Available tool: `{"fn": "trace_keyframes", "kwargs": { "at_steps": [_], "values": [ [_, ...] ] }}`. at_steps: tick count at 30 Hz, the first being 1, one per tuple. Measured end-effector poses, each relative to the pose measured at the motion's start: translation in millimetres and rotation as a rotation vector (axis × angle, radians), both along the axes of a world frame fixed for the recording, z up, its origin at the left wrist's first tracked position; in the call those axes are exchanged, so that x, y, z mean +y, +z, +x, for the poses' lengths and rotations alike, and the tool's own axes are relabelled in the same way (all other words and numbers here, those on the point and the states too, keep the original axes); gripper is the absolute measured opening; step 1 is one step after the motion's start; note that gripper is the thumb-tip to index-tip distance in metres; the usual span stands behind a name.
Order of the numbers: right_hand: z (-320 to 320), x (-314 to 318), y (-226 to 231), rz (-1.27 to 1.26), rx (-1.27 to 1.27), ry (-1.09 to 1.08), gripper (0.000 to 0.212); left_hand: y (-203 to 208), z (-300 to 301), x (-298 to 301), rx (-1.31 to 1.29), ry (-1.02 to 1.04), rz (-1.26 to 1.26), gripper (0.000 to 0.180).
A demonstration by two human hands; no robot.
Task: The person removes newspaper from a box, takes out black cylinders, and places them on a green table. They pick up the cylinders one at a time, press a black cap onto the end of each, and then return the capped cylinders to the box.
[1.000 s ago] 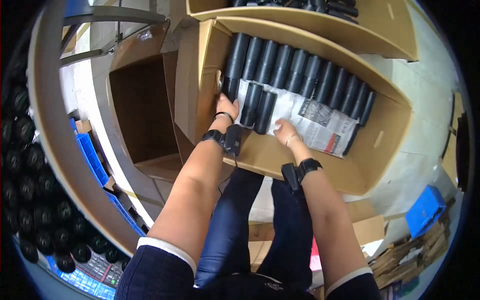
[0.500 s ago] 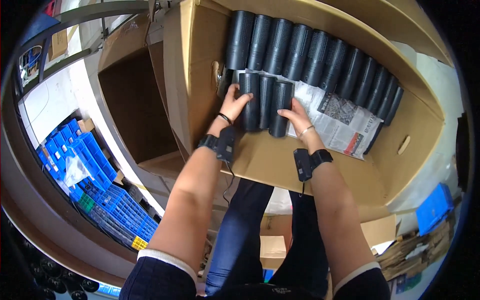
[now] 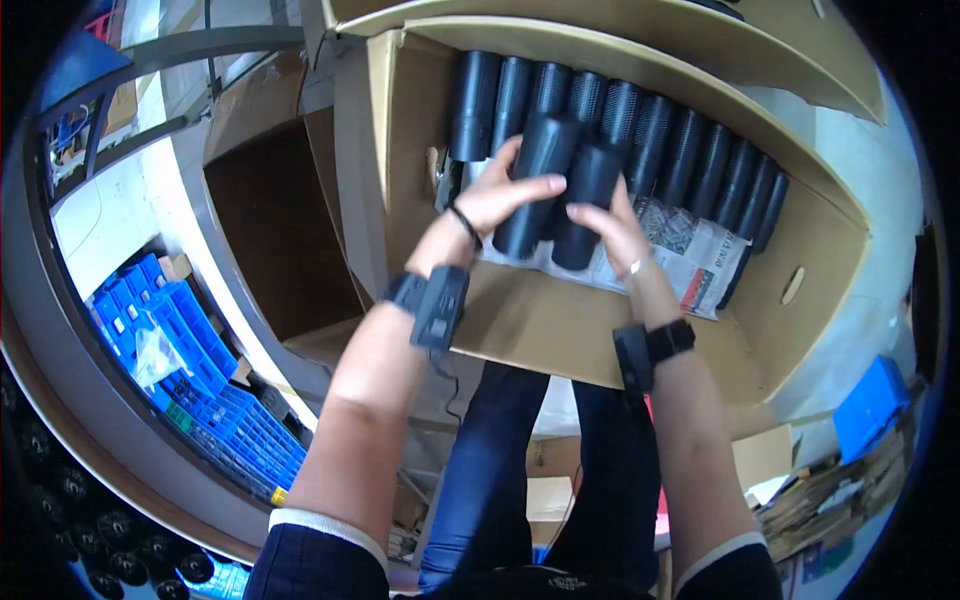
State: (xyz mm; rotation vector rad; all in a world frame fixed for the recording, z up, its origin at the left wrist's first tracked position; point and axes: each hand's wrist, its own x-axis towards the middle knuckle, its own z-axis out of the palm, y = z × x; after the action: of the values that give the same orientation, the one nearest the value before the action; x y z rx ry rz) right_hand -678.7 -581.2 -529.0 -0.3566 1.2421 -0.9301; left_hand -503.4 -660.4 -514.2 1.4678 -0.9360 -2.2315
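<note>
Inside a large open cardboard box (image 3: 530,330), my left hand (image 3: 495,200) is closed round a smooth-looking black cylinder (image 3: 540,185). My right hand (image 3: 620,232) grips a second black cylinder (image 3: 588,205) close beside it. Both cylinders are tilted and held above the newspaper (image 3: 690,255) on the box contents. Behind them, along the far wall of the box, a row of black cylinders with dotted, textured surfaces (image 3: 652,140) stands side by side. My hands and the held pair hide part of that row. Whether a third cylinder is between or behind the held pair, I cannot tell.
An open brown carton (image 3: 280,230) stands to the left. Blue plastic crates (image 3: 245,430) are stacked farther left, and many dark round pieces (image 3: 100,540) lie at the lower left. A blue bin (image 3: 870,410) and flattened cardboard (image 3: 830,500) lie at the right.
Both hands have raised the cylinders off the newspaper and tilted them, moving slightly right and nearer the row. Three showed between my hands before; two show now. The view has shifted a little.
</note>
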Motion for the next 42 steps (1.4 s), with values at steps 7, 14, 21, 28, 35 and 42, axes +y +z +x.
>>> {"fn": "trace_keyframes", "kwargs": {
  "at_steps": [7,14,21,28,35,42],
  "values": [
    [-9.8,-95.3,-42.3,0.144,0.494,0.111,0.094,-42.2,-22.7,-57.3,-0.841,-0.046,-0.835,0.073],
    [-23.0,-69.1,-70.4,0.257,0.901,0.163,0.095,-76.1,-1.5,-63.8,-0.956,-0.081,-0.852,0.097],
    [-21.7,-76.5,-66.8,0.353,0.705,0.193,0.119,-51.0,-32.5,-89.2,-1.263,-0.3,-0.351,0.12],
    [-42.7,-75.5,-61.5,0.29,0.501,0.163,0.132,-81.3,0.2,-87.4,-0.807,-0.14,-0.321,0.129],
    [-35.3,-71.4,-72.7,0.355,0.788,0.33,0.14,-76.0,1.7,-85.7,-0.557,-0.023,-0.066,0.115],
    [-41.3,-54.7,-83.3,0.225,0.962,0.276,0.123,-83.1,4.8,-77.2,-0.384,0.073,0.008,0.096]
  ]
}}
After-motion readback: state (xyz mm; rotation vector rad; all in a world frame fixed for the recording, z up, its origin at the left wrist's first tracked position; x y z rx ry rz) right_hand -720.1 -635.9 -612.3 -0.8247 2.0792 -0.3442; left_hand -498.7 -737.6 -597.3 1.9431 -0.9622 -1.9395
